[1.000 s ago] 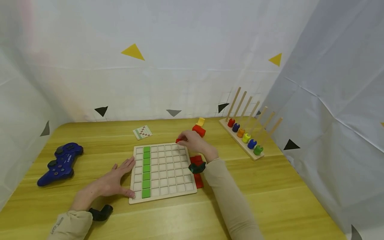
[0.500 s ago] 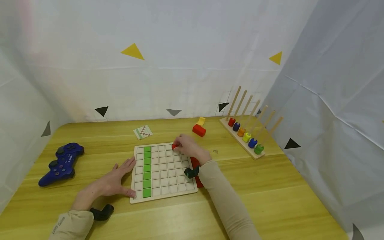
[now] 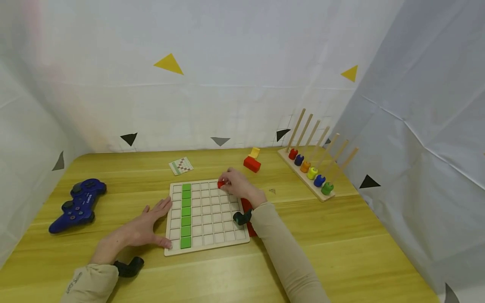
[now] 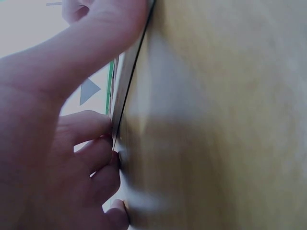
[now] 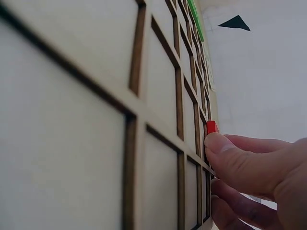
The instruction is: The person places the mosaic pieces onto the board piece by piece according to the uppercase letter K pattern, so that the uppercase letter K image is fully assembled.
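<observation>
A wooden grid board point(image 3: 206, 217) lies on the table, with a column of green square tiles point(image 3: 186, 211) near its left side. My left hand point(image 3: 145, 224) rests against the board's left edge, fingers spread and thumb at the near corner. Over the far right part of the grid, my right hand point(image 3: 241, 187) pinches a small red tile point(image 3: 220, 184) between thumb and fingers. In the right wrist view the red tile point(image 5: 211, 127) stands at the far row of cells; whether it touches the cell floor cannot be told. More red tiles point(image 3: 246, 205) lie beside the board, partly hidden by my right arm.
A pattern card point(image 3: 181, 166) lies behind the board. Further right are a red block point(image 3: 251, 164) and a yellow piece point(image 3: 254, 152). A peg stand point(image 3: 306, 176) with coloured beads is at the right, a blue game controller point(image 3: 77, 205) at the left.
My right hand has moved slightly left and toward me with the red tile, from the board's far right corner onto the far row, then stays nearly still. My left hand keeps its place.
</observation>
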Tool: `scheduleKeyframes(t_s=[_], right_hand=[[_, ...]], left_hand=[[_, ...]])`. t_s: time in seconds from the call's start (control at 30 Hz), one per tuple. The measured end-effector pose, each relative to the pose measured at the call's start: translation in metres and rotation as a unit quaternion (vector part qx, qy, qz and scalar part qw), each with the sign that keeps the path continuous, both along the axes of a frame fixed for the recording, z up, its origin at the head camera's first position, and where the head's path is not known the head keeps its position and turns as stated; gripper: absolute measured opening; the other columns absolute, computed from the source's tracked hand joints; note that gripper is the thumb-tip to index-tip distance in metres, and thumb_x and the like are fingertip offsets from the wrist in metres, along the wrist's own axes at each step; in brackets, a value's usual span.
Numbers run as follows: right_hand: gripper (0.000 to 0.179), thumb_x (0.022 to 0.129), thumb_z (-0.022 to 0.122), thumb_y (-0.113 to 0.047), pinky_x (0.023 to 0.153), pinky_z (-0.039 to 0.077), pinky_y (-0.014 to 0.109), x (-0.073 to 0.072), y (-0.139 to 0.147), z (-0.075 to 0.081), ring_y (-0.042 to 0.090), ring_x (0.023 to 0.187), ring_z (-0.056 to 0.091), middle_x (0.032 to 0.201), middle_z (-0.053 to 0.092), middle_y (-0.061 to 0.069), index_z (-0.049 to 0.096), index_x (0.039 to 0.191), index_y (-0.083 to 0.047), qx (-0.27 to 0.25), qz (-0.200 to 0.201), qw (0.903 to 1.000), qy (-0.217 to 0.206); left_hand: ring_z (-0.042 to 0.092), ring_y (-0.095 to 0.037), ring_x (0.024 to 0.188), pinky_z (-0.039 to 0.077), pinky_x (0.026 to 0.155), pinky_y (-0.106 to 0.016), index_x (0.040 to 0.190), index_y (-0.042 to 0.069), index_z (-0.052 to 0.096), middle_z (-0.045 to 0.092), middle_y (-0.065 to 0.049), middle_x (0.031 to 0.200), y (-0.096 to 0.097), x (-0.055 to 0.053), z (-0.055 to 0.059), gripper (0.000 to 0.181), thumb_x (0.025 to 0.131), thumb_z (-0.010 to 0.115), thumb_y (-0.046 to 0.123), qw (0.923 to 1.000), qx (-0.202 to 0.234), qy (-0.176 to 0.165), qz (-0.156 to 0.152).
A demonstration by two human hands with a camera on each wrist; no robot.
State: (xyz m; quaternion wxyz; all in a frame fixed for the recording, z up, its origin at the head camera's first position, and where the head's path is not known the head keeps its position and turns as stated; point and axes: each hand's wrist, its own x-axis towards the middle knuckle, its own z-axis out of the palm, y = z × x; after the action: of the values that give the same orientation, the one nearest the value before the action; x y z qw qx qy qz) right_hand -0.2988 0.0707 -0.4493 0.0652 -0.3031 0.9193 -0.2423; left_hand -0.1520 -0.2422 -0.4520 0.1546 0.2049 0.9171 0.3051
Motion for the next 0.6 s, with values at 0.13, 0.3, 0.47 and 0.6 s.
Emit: scheduleKeyframes(t_s=[0.13,0.3,0.47,0.6], right_hand=[[0.024,0.094,0.069,-0.009,0.083,0.053,0.032,0.0003,0.0006,0.0009,0.023,0.092,0.057,0.109,0.057,0.014,0.070,0.118,-0.006,-0.016,-0.003,0.9998,-0.006],[0.025,0.094,0.070,-0.008,0.082,0.053,0.031,-0.0006,0.0017,-0.0007,0.021,0.092,0.058,0.107,0.058,0.011,0.072,0.119,-0.007,-0.023,-0.011,0.9996,-0.009],[0.026,0.094,0.069,-0.008,0.080,0.054,0.029,-0.0020,0.0028,-0.0031,0.020,0.092,0.060,0.110,0.056,0.007,0.073,0.120,-0.009,-0.029,-0.017,0.9993,-0.016],[0.028,0.094,0.069,-0.008,0.080,0.054,0.030,-0.0015,0.0034,-0.0030,0.021,0.093,0.061,0.110,0.057,0.008,0.071,0.122,-0.008,-0.035,-0.022,0.9989,-0.023]], left_hand=[[0.003,-0.048,0.151,-0.002,0.117,-0.069,0.157,-0.003,0.020,0.006,-0.023,0.166,0.0001,0.0006,0.0005,0.123,0.070,0.085,0.054,1.0000,0.001,0.000,0.001],[0.003,-0.047,0.151,-0.001,0.117,-0.069,0.158,-0.002,0.019,0.006,-0.022,0.167,0.0000,0.0009,0.0004,0.123,0.070,0.085,0.055,1.0000,0.001,0.002,0.001],[0.003,-0.047,0.151,-0.001,0.117,-0.069,0.158,-0.002,0.019,0.006,-0.022,0.167,0.0001,0.0009,0.0004,0.124,0.070,0.085,0.055,1.0000,0.001,0.002,0.001],[0.003,-0.048,0.151,-0.001,0.117,-0.070,0.158,-0.003,0.020,0.006,-0.022,0.167,0.0003,0.0009,0.0009,0.124,0.070,0.085,0.055,1.0000,0.002,0.001,0.002]])
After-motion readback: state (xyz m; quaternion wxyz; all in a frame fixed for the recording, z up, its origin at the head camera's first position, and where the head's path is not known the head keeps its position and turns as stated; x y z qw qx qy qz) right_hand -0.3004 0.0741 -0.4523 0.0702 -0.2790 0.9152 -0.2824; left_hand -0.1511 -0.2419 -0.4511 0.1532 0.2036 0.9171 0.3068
